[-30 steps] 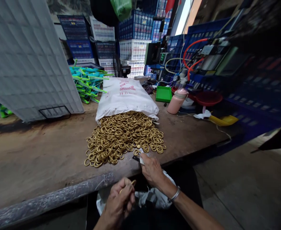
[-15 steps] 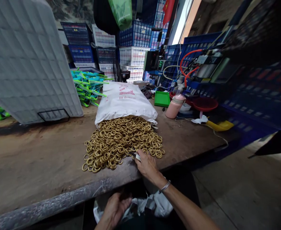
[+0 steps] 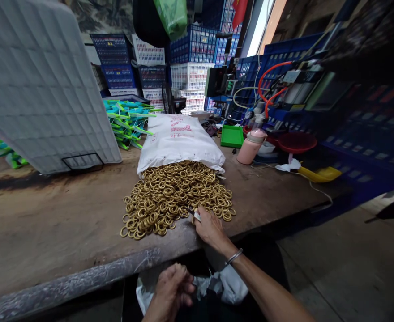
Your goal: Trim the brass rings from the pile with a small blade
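Observation:
A heap of brass-coloured metal rings [image 3: 170,197] spills onto the wooden table from the mouth of a white woven sack [image 3: 183,141]. At the heap's near edge, my right hand [image 3: 210,227] grips a small tool with a white handle and dark tip [image 3: 197,216]; its exact kind is unclear. The tool's tip touches or nearly touches the closest rings. Below the table edge, my left hand [image 3: 173,286] is raised over a white plastic bag [image 3: 230,284] near my lap. Its fingers are curled in and slightly blurred; anything inside them is hidden.
A grey ribbed panel [image 3: 49,89] stands at the left, beside green and blue plastic pieces [image 3: 126,120]. To the right are a pink bottle [image 3: 250,147], a green tray [image 3: 232,136], a red dish [image 3: 297,142] and a yellow scoop [image 3: 319,173]. Stacked crates [image 3: 190,76] fill the back.
My left hand has risen and turned from palm up with spread fingers to curled fingers. My right hand stays at the heap's edge with the tool. The view has shifted slightly.

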Demonstrator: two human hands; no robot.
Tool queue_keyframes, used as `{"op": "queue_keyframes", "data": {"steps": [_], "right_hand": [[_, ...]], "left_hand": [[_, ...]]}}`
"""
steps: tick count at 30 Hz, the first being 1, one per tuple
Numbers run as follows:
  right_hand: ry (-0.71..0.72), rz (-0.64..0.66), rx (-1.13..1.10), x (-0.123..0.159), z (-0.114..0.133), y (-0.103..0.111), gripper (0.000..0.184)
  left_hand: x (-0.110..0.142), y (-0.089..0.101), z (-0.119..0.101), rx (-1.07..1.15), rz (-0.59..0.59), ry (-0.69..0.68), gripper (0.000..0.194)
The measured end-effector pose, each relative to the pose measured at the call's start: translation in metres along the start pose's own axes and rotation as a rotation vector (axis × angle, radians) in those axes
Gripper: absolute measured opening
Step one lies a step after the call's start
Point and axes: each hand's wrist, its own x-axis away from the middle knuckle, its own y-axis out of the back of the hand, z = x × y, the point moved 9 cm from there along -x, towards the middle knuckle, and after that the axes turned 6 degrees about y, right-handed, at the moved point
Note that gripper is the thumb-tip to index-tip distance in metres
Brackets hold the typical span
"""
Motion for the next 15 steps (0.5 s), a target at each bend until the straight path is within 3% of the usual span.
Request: {"op": "queue_keyframes", "data": {"steps": [3,7,11,15], "right_hand": [[0.017,-0.036,-0.039,0.001,0.000,0.003,0.011],[0.025,-0.082,-0.202,0.003,-0.002,0.004,0.009],[0.042,-0.109,-0.470,0.005,-0.002,-0.005,0.012],[0.029,-0.063,-0.813,0.006,0.002,-0.023,0.013]], "left_hand": [[0.003,-0.021,-0.032,-0.189,0.006,-0.181,0.038],[-0.005,-0.031,-0.073,-0.242,-0.174,-0.369,0.033],[-0.010,-0.050,-0.102,-0.365,-0.142,-0.605,0.024],[-0.008,-0.057,-0.113,-0.445,-0.114,-0.744,0.017]]}}
